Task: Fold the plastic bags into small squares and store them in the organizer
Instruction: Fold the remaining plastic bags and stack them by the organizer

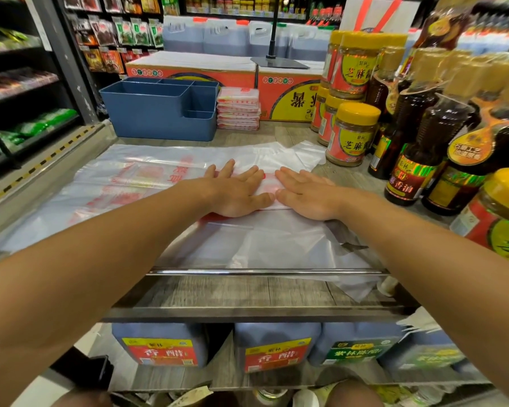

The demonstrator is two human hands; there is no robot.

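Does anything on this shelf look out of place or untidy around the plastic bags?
Mostly tidy. One thing stands out: a loose plastic sheet hangs over the front rail at the right. Both hands, left hand and right hand, press flat on the plastic bag. The blue organizer stands upright.

Plastic bag (159, 183), frame centre: thin translucent film, glossy, red print. Organizer (159, 113), upper left: matt blue plastic, smooth. Shelf top (241, 289): grey wood-grain surface with a shiny metal rail (262, 271). Jars (353, 133), right: clear, yellow plastic lids.
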